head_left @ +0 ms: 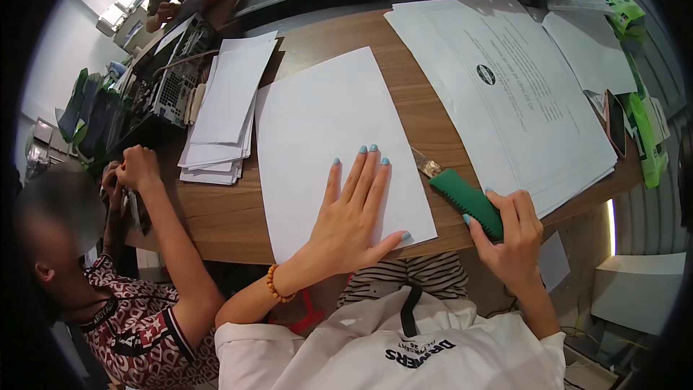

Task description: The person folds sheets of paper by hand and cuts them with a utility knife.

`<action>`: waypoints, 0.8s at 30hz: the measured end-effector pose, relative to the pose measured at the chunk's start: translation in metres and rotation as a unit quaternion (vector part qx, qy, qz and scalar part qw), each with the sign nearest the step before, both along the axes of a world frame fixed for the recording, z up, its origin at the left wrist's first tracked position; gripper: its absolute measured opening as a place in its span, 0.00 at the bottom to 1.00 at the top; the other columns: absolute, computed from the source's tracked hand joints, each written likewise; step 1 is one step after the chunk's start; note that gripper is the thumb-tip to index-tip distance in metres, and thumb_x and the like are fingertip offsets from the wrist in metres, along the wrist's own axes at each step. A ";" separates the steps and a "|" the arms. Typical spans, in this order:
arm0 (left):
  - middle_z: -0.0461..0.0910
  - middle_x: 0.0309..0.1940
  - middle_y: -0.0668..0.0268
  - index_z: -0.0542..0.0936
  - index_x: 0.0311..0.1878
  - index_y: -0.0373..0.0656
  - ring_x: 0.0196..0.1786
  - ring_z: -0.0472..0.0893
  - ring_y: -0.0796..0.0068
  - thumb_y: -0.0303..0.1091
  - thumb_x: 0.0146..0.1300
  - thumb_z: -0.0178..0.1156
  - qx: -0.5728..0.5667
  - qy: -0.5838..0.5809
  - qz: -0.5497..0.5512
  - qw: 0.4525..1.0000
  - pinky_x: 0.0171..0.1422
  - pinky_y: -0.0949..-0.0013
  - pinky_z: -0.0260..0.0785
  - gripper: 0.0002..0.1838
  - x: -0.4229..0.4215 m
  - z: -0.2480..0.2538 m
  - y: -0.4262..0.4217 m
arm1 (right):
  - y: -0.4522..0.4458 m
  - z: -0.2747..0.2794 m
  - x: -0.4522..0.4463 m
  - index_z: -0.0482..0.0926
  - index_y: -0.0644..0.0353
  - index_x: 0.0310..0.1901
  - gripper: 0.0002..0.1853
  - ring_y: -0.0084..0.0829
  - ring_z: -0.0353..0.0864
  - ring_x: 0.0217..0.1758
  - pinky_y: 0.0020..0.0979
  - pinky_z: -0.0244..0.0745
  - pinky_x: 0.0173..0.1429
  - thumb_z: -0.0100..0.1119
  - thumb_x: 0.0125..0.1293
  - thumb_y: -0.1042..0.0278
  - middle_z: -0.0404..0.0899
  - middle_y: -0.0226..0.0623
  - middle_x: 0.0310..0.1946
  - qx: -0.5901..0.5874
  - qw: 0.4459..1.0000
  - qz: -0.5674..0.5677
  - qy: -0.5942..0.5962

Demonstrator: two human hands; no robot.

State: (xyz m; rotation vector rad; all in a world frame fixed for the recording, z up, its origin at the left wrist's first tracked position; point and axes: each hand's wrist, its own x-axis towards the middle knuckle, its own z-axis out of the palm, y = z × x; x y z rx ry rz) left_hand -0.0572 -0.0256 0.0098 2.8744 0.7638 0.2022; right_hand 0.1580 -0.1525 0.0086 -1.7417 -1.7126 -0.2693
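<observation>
My left hand (pixel 346 220) lies flat on a large blank white sheet of paper (pixel 317 115), its fingers stretched out and the thumb spread to the side. The sheet rests on the wooden table near the front edge. In my right hand (pixel 514 235) is what looks like a utility knife (pixel 468 202) with a green, ridged handle. Its thin metal end points up and left, just beside the sheet's right edge; whether it touches the table I cannot tell.
Cut white paper strips (pixel 227 112) are stacked on the left, by an opened computer case (pixel 170 79). Printed sheets (pixel 505 94) lie on the right with a phone (pixel 615 123) at their edge. Another person (pixel 170 245) sits at left, hands at the table; someone else stands behind.
</observation>
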 end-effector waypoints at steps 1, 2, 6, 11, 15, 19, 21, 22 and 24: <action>0.47 0.69 0.41 0.52 0.67 0.28 0.73 0.45 0.48 0.56 0.58 0.50 -0.008 0.007 0.004 1.000 0.73 0.45 0.32 0.45 0.000 0.000 0.000 | 0.004 0.001 0.000 0.74 0.65 0.38 0.18 0.36 0.69 0.27 0.34 0.66 0.27 0.68 0.44 0.72 0.66 0.38 0.26 -0.001 1.000 -0.004 0.002; 0.47 0.69 0.41 0.52 0.67 0.28 0.73 0.45 0.48 0.56 0.58 0.50 -0.008 0.007 0.003 1.000 0.73 0.45 0.32 0.45 0.001 0.000 0.000 | 0.008 0.001 0.001 0.74 0.65 0.38 0.18 0.36 0.69 0.27 0.34 0.66 0.27 0.68 0.44 0.72 0.66 0.38 0.26 -0.002 1.000 -0.004 0.002; 0.48 0.69 0.41 0.53 0.67 0.28 0.73 0.46 0.48 0.56 0.58 0.51 -0.008 -0.001 0.002 1.000 0.73 0.45 0.32 0.45 0.001 0.001 -0.001 | 0.030 0.003 0.005 0.73 0.65 0.38 0.17 0.38 0.70 0.30 0.34 0.68 0.30 0.67 0.46 0.71 0.66 0.39 0.29 -0.015 1.000 -0.004 -0.006; 0.48 0.69 0.41 0.53 0.67 0.28 0.73 0.46 0.48 0.55 0.58 0.51 -0.009 -0.013 0.001 1.000 0.73 0.45 0.33 0.45 -0.001 0.000 0.000 | 0.065 0.006 0.015 0.71 0.65 0.36 0.16 0.39 0.71 0.34 0.35 0.70 0.33 0.66 0.48 0.70 0.66 0.41 0.31 -0.035 0.999 0.009 -0.025; 0.48 0.69 0.41 0.53 0.67 0.27 0.73 0.47 0.48 0.55 0.58 0.52 -0.005 -0.012 -0.001 1.000 0.72 0.45 0.33 0.45 -0.002 0.000 0.000 | 0.096 0.008 0.024 0.69 0.65 0.33 0.14 0.40 0.73 0.36 0.35 0.73 0.35 0.64 0.51 0.69 0.68 0.42 0.32 -0.056 0.997 0.027 -0.049; 0.48 0.69 0.41 0.53 0.66 0.27 0.73 0.46 0.48 0.56 0.58 0.51 -0.002 -0.012 -0.001 1.000 0.72 0.44 0.34 0.45 -0.002 -0.002 -0.001 | 0.131 0.008 0.030 0.70 0.65 0.34 0.14 0.39 0.74 0.39 0.34 0.75 0.36 0.62 0.53 0.66 0.69 0.42 0.33 -0.056 0.996 0.029 -0.062; 0.49 0.68 0.40 0.54 0.66 0.26 0.73 0.48 0.47 0.56 0.58 0.51 0.008 -0.016 -0.002 1.000 0.72 0.43 0.36 0.45 -0.002 -0.002 -0.001 | 0.149 0.005 0.034 0.70 0.66 0.34 0.15 0.39 0.74 0.39 0.34 0.75 0.37 0.62 0.53 0.65 0.69 0.42 0.33 -0.052 0.996 0.029 -0.066; 0.51 0.67 0.39 0.55 0.65 0.26 0.72 0.49 0.47 0.56 0.58 0.52 0.013 -0.020 -0.005 1.000 0.71 0.42 0.37 0.44 -0.001 -0.002 -0.001 | 0.158 0.004 0.035 0.70 0.66 0.34 0.15 0.39 0.75 0.39 0.34 0.76 0.38 0.62 0.53 0.64 0.69 0.42 0.33 -0.052 0.996 0.028 -0.068; 0.51 0.67 0.39 0.55 0.65 0.26 0.72 0.50 0.46 0.56 0.58 0.51 0.019 -0.024 -0.006 1.000 0.71 0.42 0.38 0.44 -0.001 -0.003 -0.001 | 0.175 0.000 0.036 0.70 0.66 0.34 0.15 0.39 0.75 0.40 0.35 0.76 0.39 0.62 0.53 0.64 0.70 0.43 0.33 -0.046 0.996 0.023 -0.069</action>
